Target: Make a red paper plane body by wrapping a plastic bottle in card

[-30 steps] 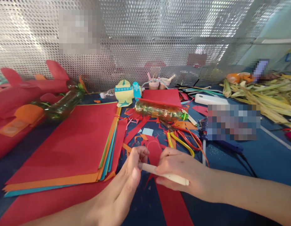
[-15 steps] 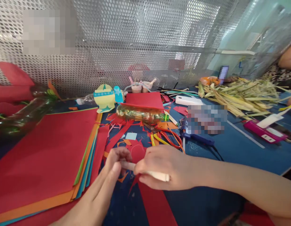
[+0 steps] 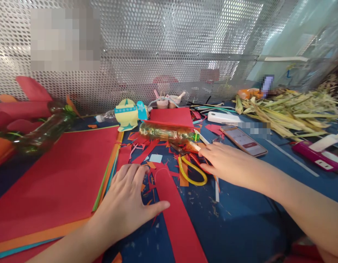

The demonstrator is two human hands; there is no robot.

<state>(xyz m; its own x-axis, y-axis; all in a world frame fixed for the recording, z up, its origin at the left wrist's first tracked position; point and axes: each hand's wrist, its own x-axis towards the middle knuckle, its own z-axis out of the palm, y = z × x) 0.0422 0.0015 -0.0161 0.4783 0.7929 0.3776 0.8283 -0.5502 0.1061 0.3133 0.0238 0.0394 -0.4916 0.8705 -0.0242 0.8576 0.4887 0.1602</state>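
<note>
My left hand is open, palm down, with its thumb spread out over a long red paper strip. A faint round outline shows at the strip's far end. My right hand reaches to the scrap pile, its fingers over a white marker whose end sticks out to the left. Thumb and index finger are somewhat apart, and the grip is partly hidden. Just left of that hand lie scissors with red handles and a yellow-handled tool. The blue glue gun is mostly hidden by my right hand.
A stack of coloured paper lies on the left. Green plastic bottles stand out among paper scraps. A phone, a white device, dried husks and a purple power strip are on the right. A perforated metal panel rises behind.
My right hand has moved away and to the right with the marker, from the red strip to the scissors. My left hand has opened and lies nearer me. The strip's outlined end is uncovered.
</note>
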